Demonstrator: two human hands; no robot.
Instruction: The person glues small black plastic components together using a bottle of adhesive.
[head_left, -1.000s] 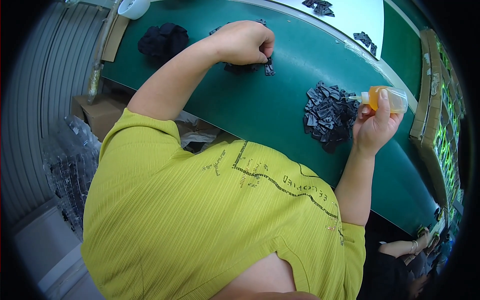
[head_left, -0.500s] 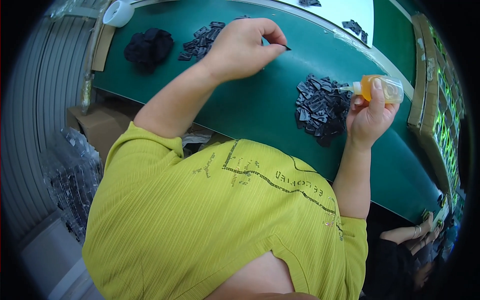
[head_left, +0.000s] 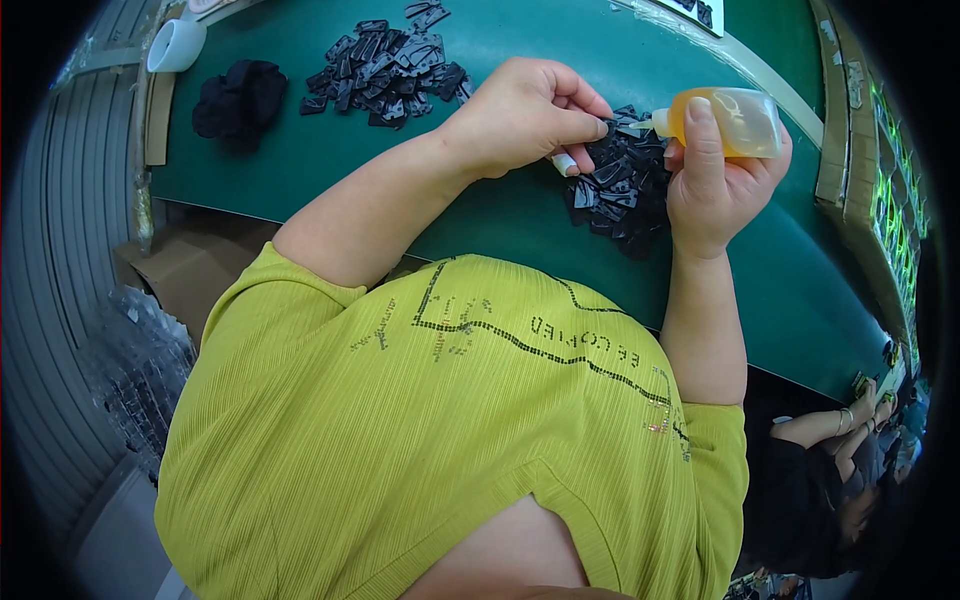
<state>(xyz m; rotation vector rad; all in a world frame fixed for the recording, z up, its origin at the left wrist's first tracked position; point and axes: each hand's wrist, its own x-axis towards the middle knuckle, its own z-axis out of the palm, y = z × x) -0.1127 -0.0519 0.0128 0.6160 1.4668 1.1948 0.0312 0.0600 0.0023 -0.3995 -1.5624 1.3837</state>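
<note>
My right hand (head_left: 715,185) grips a small clear squeeze bottle of orange-yellow liquid (head_left: 735,120), held sideways with its nozzle pointing left. My left hand (head_left: 525,115) has its fingertips pinched on a small black plastic part right at the nozzle tip. Both hands hover over a heap of small black plastic parts (head_left: 620,195) on the green table top (head_left: 480,220). My yellow-green shirt fills the lower half of the view.
A second heap of black parts (head_left: 385,65) lies at the far left of the table, beside a black cloth bundle (head_left: 238,95) and a white cup (head_left: 175,45). A cardboard box (head_left: 185,270) sits below the table edge. Another person's arms (head_left: 830,435) show at lower right.
My left hand has come from the far-left heap across to the bottle's nozzle with a small black part pinched in it. My right hand brought the bottle left, over the near heap.
</note>
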